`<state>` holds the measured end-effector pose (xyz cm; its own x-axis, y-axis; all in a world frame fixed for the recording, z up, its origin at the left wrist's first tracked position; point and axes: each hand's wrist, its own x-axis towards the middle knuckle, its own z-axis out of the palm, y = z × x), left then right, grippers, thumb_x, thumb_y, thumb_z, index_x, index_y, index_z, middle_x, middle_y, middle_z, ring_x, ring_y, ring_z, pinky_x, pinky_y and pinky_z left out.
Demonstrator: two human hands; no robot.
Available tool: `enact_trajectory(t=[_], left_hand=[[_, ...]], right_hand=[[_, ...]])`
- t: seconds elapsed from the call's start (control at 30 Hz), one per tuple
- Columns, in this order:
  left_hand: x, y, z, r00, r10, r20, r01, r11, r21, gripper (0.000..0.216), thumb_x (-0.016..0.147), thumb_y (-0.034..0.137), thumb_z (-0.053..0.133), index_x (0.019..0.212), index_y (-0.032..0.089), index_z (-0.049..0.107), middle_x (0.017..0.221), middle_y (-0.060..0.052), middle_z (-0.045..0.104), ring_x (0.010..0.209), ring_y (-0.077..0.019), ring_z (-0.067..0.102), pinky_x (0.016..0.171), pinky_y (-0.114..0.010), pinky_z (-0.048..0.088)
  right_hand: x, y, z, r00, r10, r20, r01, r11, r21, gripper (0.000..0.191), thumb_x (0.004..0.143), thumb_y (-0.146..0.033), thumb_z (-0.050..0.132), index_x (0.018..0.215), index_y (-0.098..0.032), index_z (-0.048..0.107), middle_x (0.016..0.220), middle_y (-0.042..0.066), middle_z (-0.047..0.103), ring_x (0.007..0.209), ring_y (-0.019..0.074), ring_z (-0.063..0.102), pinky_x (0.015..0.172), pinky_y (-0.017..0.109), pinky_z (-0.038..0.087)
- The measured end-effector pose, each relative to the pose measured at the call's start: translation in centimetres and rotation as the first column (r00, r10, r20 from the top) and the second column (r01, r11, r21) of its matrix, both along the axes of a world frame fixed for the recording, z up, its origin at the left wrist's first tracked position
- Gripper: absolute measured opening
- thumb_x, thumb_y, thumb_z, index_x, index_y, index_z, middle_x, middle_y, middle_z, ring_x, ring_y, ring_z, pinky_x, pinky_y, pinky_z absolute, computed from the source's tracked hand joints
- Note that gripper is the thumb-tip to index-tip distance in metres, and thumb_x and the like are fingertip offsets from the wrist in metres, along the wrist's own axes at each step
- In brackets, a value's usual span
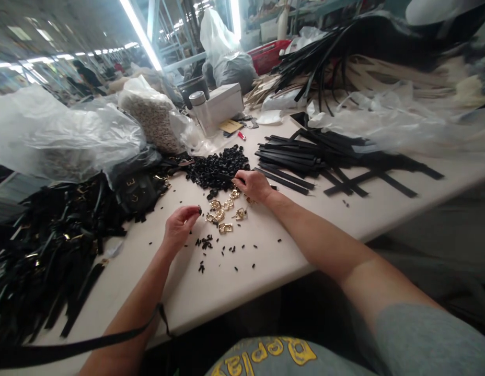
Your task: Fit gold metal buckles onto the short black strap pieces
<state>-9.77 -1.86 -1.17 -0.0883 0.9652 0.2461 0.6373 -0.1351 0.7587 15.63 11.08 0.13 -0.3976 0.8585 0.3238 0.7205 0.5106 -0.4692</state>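
My left hand [179, 225] is closed in a pinch, with a small black loop [199, 210] at its fingertips. My right hand [253, 185] is closed on a black strap [227, 178], whose tip points left over a heap of black loops [217, 166]; the fingers cover much of it. Between and below the hands lie several gold buckles [226, 228]. Closer to me, small black bits [205, 242] are scattered on the pale table [242, 292].
Cut black straps [289, 154] lie at the right. A dark pile of straps with gold buckles [58, 240] covers the left side. Behind stand a bag of small pale pieces [150, 117], a clear-sided bottle [201, 109] and a white box [227, 102]. Clear plastic [403, 122] lies back right.
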Motion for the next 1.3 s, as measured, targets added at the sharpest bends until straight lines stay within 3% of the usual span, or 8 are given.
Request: enact_trajectory(t=[0.13,0.3,0.53,0.77,0.93,1.0,1.13,1.3], left_hand=[[-0.2,1.0,-0.3,0.999,0.038,0.002,-0.038,0.999,-0.006,0.024,0.078,0.04,0.064,0.091,0.02,0.07,0.091,-0.005,0.067,0.082,-0.018,0.064,0.078,-0.031,0.052],[0.5,0.6,1.4,0.983,0.067,-0.172,-0.067,0.998,0.007,0.021,0.078,0.041,0.063,0.081,0.021,0.069,0.084,-0.003,0.065,0.068,-0.0148,0.06,0.066,-0.028,0.05],[2.6,0.8,2.5,0.907,-0.166,-0.388,0.099,0.977,-0.187,0.017,0.077,0.034,0.064,0.089,0.023,0.071,0.08,-0.003,0.062,0.068,-0.0166,0.06,0.065,-0.029,0.047],[2.7,2.5,3.1,0.87,-0.305,-0.387,0.197,0.935,-0.295,0.009,0.074,0.03,0.065,0.077,0.022,0.065,0.08,-0.002,0.061,0.066,-0.0159,0.058,0.061,-0.028,0.044],[3.0,1.9,3.8,0.849,-0.233,-0.475,0.14,0.965,-0.222,0.008,0.075,0.03,0.065,0.076,0.022,0.063,0.074,-0.001,0.061,0.064,-0.0157,0.055,0.059,-0.028,0.041],[3.9,1.1,4.0,0.855,-0.272,-0.441,0.193,0.957,-0.217,0.009,0.078,0.031,0.064,0.079,0.022,0.064,0.076,-0.001,0.061,0.062,-0.0146,0.055,0.06,-0.028,0.042],[6.1,0.1,3.8,0.818,-0.406,-0.408,0.325,0.911,-0.254,0.009,0.078,0.029,0.064,0.084,0.022,0.066,0.083,-0.002,0.061,0.066,-0.0149,0.057,0.063,-0.028,0.043],[6.6,0.3,2.8,0.834,-0.404,-0.377,0.312,0.907,-0.283,0.003,0.074,0.022,0.065,0.077,0.022,0.064,0.075,-0.001,0.06,0.065,-0.015,0.055,0.06,-0.027,0.042]], right_hand=[[-0.1,-0.2,0.1,1.0,0.012,0.008,-0.012,1.0,-0.005,0.027,0.092,-0.039,0.048,0.092,-0.02,0.068,0.084,0.004,0.071,0.072,0.0158,0.059,0.062,0.026,0.031],[-0.4,-0.5,0.3,0.999,0.033,0.011,-0.033,0.999,0.006,0.027,0.092,-0.038,0.048,0.091,-0.02,0.068,0.086,0.004,0.071,0.073,0.0158,0.06,0.062,0.026,0.031],[-0.8,-1.4,0.6,0.995,0.103,0.016,-0.103,0.995,0.007,0.026,0.093,-0.037,0.048,0.093,-0.018,0.067,0.087,0.006,0.07,0.076,0.0162,0.06,0.065,0.026,0.032],[-1.0,-1.7,0.5,0.992,0.12,0.028,-0.121,0.992,0.027,0.026,0.093,-0.037,0.047,0.092,-0.019,0.066,0.088,0.005,0.07,0.076,0.0161,0.06,0.063,0.027,0.03],[-1.0,-1.5,0.4,0.992,0.122,0.01,-0.122,0.993,0.002,0.026,0.093,-0.037,0.048,0.092,-0.019,0.066,0.086,0.005,0.07,0.075,0.0158,0.059,0.063,0.027,0.03],[-1.0,-1.5,0.4,0.991,0.134,0.006,-0.134,0.991,-0.001,0.025,0.093,-0.037,0.048,0.092,-0.019,0.066,0.087,0.005,0.07,0.075,0.0156,0.059,0.063,0.026,0.03],[-0.9,-1.6,0.5,0.989,0.146,0.016,-0.146,0.989,-0.002,0.025,0.093,-0.036,0.048,0.091,-0.019,0.065,0.088,0.005,0.07,0.075,0.0154,0.059,0.063,0.026,0.03],[-0.9,-1.6,0.5,0.988,0.155,0.007,-0.155,0.988,0.002,0.024,0.093,-0.036,0.048,0.089,-0.019,0.065,0.088,0.005,0.07,0.076,0.0155,0.059,0.064,0.026,0.031]])
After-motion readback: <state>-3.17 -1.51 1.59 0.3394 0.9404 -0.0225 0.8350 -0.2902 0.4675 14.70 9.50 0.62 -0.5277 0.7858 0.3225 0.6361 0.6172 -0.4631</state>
